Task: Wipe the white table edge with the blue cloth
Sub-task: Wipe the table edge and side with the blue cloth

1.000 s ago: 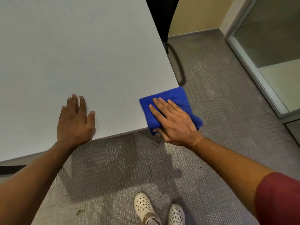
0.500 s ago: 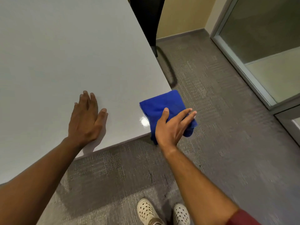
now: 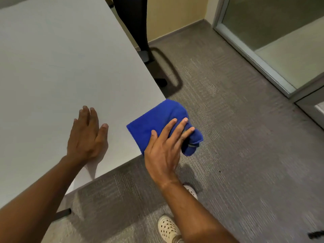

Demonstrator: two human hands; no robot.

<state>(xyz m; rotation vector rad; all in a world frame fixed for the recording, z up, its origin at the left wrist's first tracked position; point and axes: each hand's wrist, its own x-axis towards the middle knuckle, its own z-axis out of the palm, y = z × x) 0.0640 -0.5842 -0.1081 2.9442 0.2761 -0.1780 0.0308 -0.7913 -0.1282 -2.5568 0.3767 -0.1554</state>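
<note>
Nearest the camera, pale perforated clogs stand on grey, ribbed carpet, and both bare forearms reach up from the bottom of the view. The left hand lies flat and open on the tabletop, fingers together, grasping nothing, apparently for support. The right hand has its grip spread over the blue cloth, fingers pressing it down rather than clenching it. The cloth is a soft, napped, folded square draped over the near right corner of the tabletop, its loose end hanging off past the edge. By my reading the wipe is underway at the corner; next the hand should keep pressure and drag the cloth along the rim, keeping the fold wrapped over it. The tabletop is smooth, matte white with a thin square edge. Beyond it stand a dark chair and a frosted glass partition.
</note>
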